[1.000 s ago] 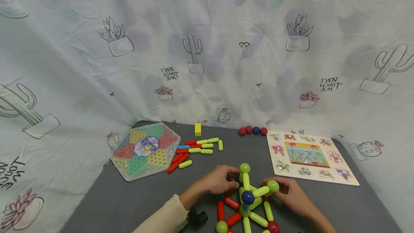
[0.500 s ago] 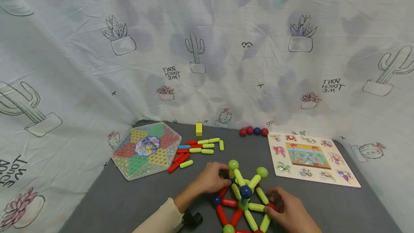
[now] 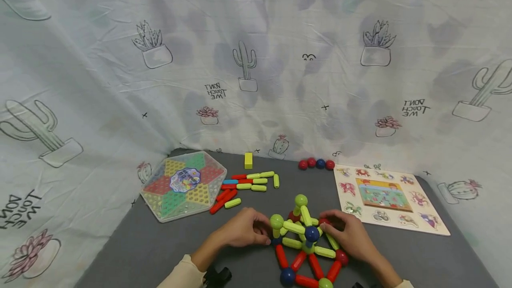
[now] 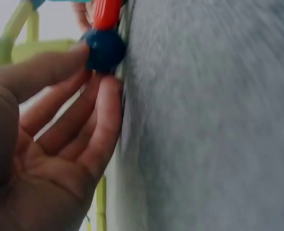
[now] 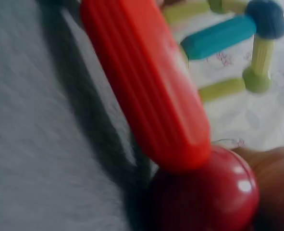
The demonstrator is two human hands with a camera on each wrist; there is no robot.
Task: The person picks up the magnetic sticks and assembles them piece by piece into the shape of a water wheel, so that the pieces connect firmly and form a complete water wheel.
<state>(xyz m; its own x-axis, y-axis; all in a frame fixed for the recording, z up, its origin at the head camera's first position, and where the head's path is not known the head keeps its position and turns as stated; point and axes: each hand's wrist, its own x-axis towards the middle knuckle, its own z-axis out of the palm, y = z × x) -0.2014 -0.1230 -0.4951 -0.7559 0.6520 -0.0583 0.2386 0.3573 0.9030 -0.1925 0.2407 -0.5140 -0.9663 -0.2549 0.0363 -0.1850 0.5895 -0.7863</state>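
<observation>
A frame of ridged rods and balls (image 3: 308, 249) sits on the grey table, its base ring made of red and light green rods. Light green rods rise from it to two green balls, and a blue rod to a dark blue ball (image 3: 312, 234) at the top. At its left side, my left hand (image 3: 246, 230) pinches a dark blue base ball (image 4: 107, 50) between thumb and fingers. On the far right, my right hand (image 3: 351, 236) grips a red ball (image 3: 325, 222). Another red ball (image 5: 204, 192) joined to a red rod (image 5: 146, 82) fills the right wrist view.
Loose red, light green and blue rods (image 3: 244, 186) lie behind the frame, with a yellow block (image 3: 248, 160) beyond. Four-sided picture puzzle board (image 3: 344, 199) stands right; a hexagonal Chinese checkers board (image 3: 176, 206) lies left. Several balls (image 3: 320, 163) line up by the curtain (image 3: 224, 21).
The frame has turned counterclockwise seen from above: its left side came nearer, its right side went back. My right hand let go, moved to a nearer red ball, then carried it back.
</observation>
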